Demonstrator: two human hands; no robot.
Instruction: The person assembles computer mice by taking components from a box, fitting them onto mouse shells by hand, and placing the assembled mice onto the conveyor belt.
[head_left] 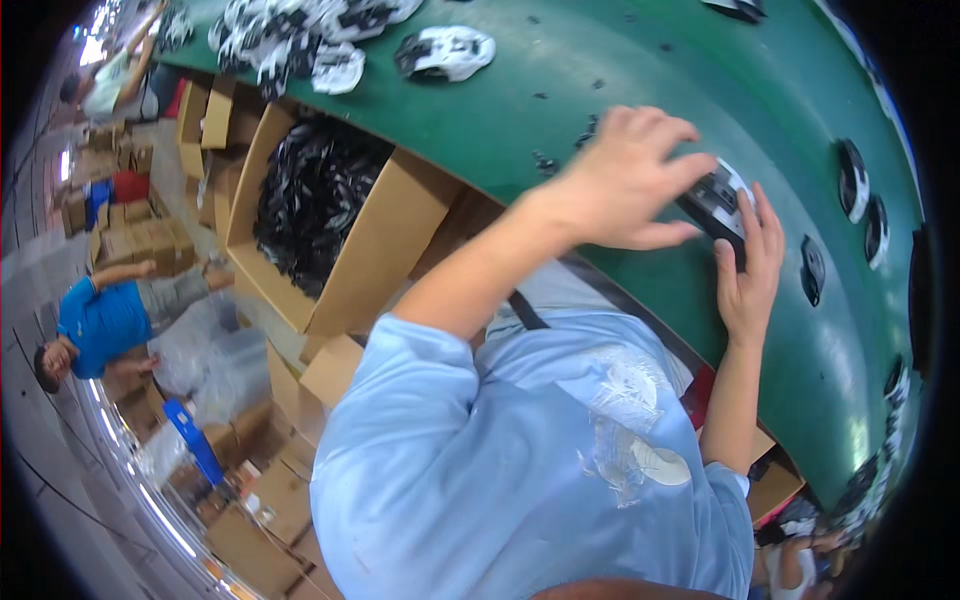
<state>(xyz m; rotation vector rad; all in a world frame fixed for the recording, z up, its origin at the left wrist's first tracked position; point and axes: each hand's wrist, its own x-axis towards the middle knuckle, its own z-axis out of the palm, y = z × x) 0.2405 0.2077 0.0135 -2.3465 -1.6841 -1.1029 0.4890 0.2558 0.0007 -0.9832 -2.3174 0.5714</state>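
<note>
Over the green bench (500, 130), the right hand (750, 275) has its thumb and fingers closed lightly on one end of a black-and-white shell (712, 207). The left hand (622, 182) is at the shell's other end, fingers loosely curled and thumb well spread; whether it touches cannot be told. Below the bench edge, an open cardboard box (395, 220) is heaped with glossy black pieces (315, 205). Beside it stands another open carton (216, 112), its contents unclear.
</note>
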